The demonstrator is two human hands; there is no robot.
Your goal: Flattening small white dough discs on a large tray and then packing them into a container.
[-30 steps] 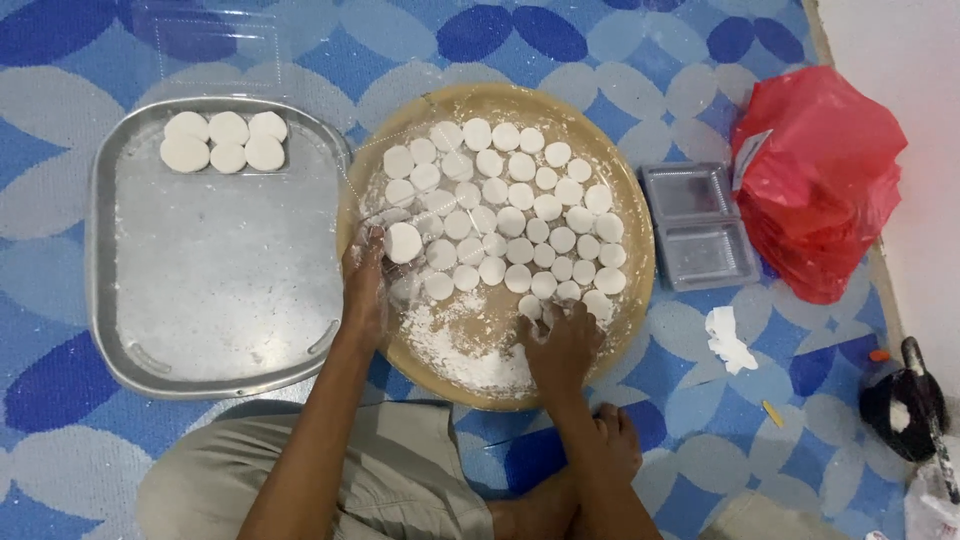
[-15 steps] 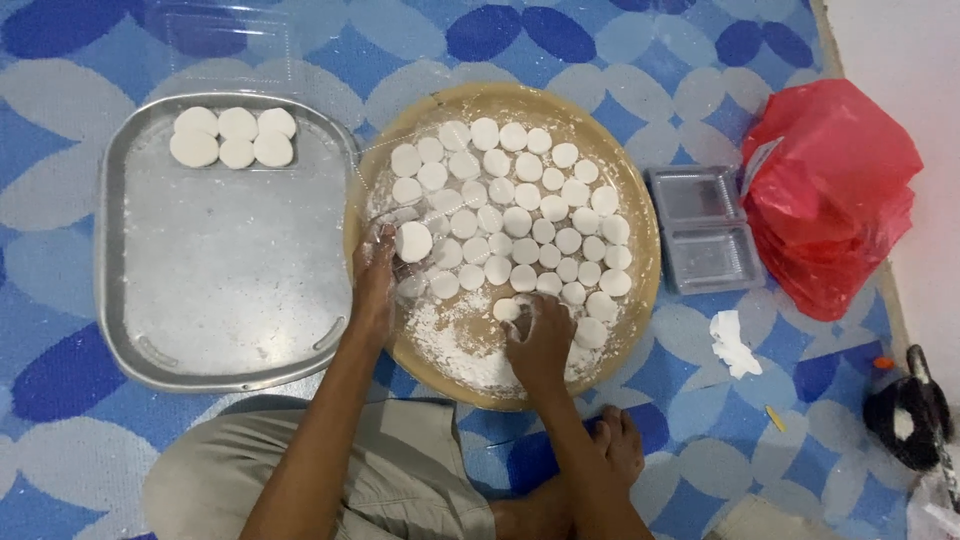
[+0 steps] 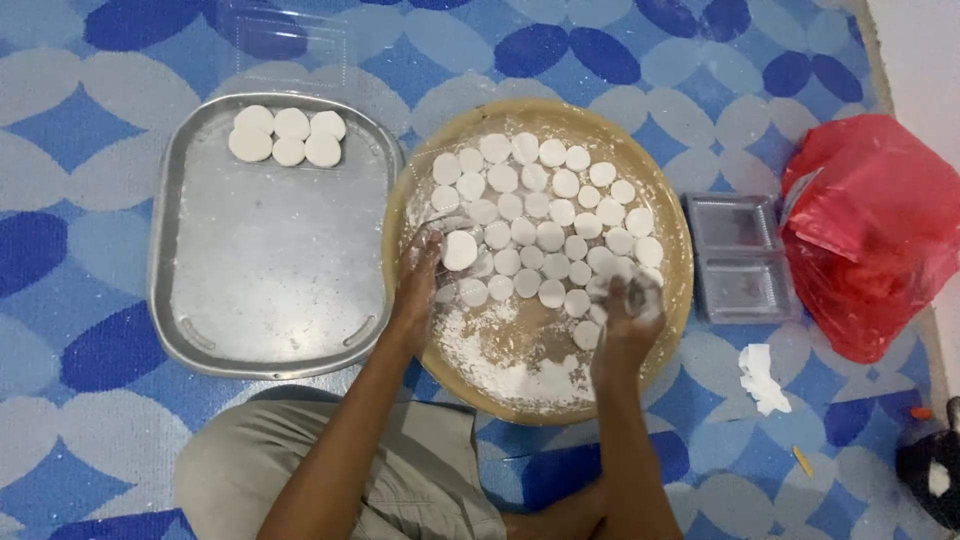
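**Dough discs: six on the metal tray, most waiting on the round one**

You are holding one white dough disc [image 3: 459, 250] in your left hand [image 3: 418, 285], your grip pinching it just above the left side of the round floured tray [image 3: 668, 225]. Your right hand [image 3: 627, 310] is resting on the discs at the right edge; I cannot tell whether its grip is closing on one. Judging by the layout, you are at an early stage: six discs [image 3: 286, 136] are sitting in the far corner of the metal tray [image 3: 165, 250], while dozens are lying in rows on the round tray. A clear plastic container [image 3: 738, 258] and a red bag [image 3: 872, 225] are lying to your right on the patterned blue floor mat [image 3: 80, 130].
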